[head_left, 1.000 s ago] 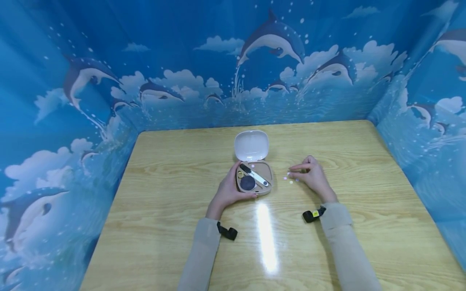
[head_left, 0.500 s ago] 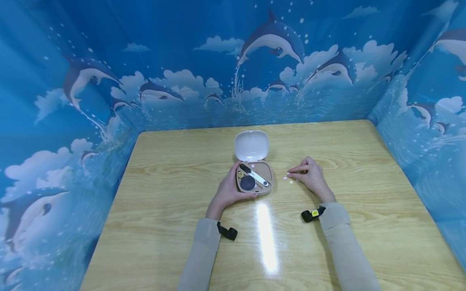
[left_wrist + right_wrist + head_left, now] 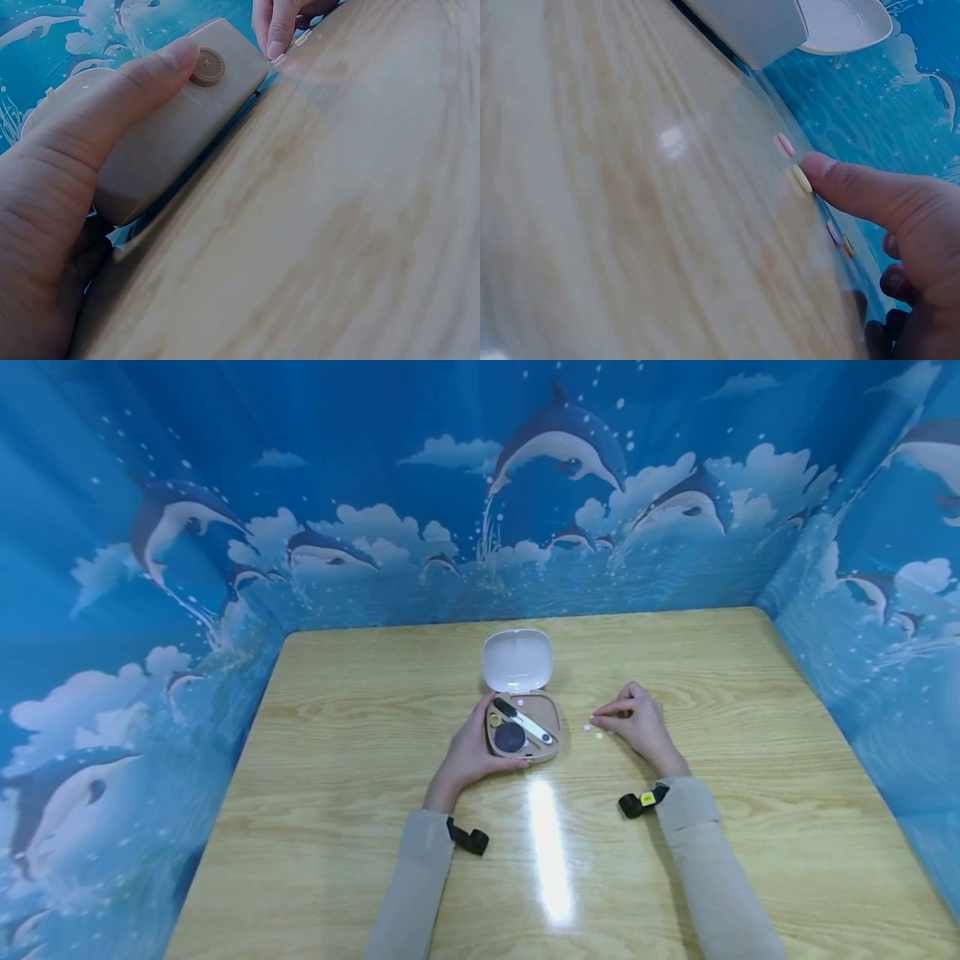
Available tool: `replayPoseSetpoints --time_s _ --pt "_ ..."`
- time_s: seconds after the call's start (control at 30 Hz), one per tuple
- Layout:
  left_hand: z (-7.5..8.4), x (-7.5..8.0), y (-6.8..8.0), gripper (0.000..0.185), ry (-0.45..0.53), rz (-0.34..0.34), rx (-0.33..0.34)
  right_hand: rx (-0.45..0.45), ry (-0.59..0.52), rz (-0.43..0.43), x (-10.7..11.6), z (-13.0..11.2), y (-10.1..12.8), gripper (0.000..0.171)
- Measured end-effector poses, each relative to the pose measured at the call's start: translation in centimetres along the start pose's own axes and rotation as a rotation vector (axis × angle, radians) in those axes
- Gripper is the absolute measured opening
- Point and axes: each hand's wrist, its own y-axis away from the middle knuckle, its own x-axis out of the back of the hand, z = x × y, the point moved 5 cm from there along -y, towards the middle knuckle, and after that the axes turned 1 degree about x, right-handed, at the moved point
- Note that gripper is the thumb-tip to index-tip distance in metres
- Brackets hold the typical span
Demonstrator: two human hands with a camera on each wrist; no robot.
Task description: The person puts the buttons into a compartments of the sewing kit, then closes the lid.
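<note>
Beige long sleeves [image 3: 420, 877] on both arms; black wrist straps [image 3: 469, 840], right strap with yellow tag [image 3: 647, 798].

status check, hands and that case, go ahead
Left hand grips open case. Right hand fingertip on yellow pill, other pills loose on table. Nothing between pills and case.

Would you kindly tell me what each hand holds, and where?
Left hand grips the open case by its left side; right hand touches a pill.

Bright overhead glare, blurry wrist views
</note>
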Motion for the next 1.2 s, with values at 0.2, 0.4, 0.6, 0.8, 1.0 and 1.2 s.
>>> replayPoseSetpoints --time_s 0.2,0.4,0.6,0.8,1.0,1.2 --pt "0.2 0.1 0.1 0.131 0.007 0.006 -0.014 0.005 -0.025 0.003 0.1 -0.2 0.0 0.017" --pt "0.2 0.1 0.0 0.130 0.014 0.007 -0.017 -0.004 -0.056 -0.002 0.2 -0.6 -0.2 0.019" --pt "0.2 0.1 0.0 0.131 0.018 0.006 -0.022 -0.025 -0.075 -0.003 0.3 -1.1 -0.5 0.020" --pt "0.2 0.0 0.0 0.130 0.022 0.005 -0.012 -0.045 -0.081 -0.006 0.5 -1.5 -0.8 0.023" --pt "0.3 0.0 0.1 0.130 0.020 0.007 -0.009 -0.046 -0.099 -0.004 0.6 -1.8 -0.9 0.023" --pt "0.3 0.1 0.1 0.130 0.019 0.010 -0.018 -0.038 -0.093 -0.006 0.7 -2.4 -1.0 0.023"
